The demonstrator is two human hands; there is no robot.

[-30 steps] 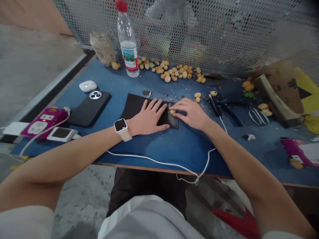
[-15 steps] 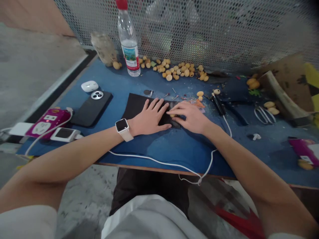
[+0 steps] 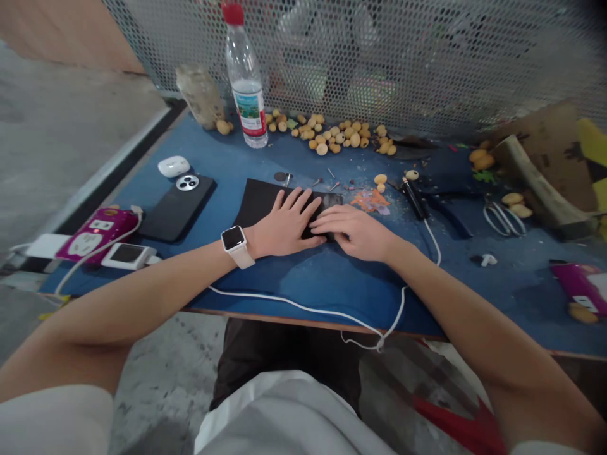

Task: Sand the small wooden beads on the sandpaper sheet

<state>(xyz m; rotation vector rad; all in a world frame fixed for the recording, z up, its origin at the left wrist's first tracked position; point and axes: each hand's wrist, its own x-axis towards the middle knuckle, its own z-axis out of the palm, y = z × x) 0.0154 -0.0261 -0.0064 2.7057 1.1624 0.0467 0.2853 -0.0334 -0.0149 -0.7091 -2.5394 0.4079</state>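
A black sheet that looks like sandpaper (image 3: pixel 260 201) lies flat on the blue tabletop, its right part dusty. My left hand (image 3: pixel 289 224), with a white watch (image 3: pixel 236 243) at the wrist, rests palm down on the sheet, fingers spread. Over the sheet's right part, my right hand (image 3: pixel 358 232) is curled with fingertips pointing left, close to the left thumb. The small tan gourd that showed under its fingers a moment ago is now hidden by them. Orange and lilac scraps (image 3: pixel 372 201) lie just beyond the right hand.
Small tan gourds (image 3: pixel 351 134) line the back beside a water bottle (image 3: pixel 250 114). To the left are a phone (image 3: pixel 177 212) and a power strip (image 3: pixel 97 234). A corded pen-like tool (image 3: pixel 414 199), pliers (image 3: pixel 450 215) and scissors (image 3: pixel 503 219) lie right. A white cable (image 3: pixel 294 308) runs along the front.
My right hand has slid slightly left and nearer to me across the black sheet, its fingers now covering the tan gourd. The left hand stays in place.
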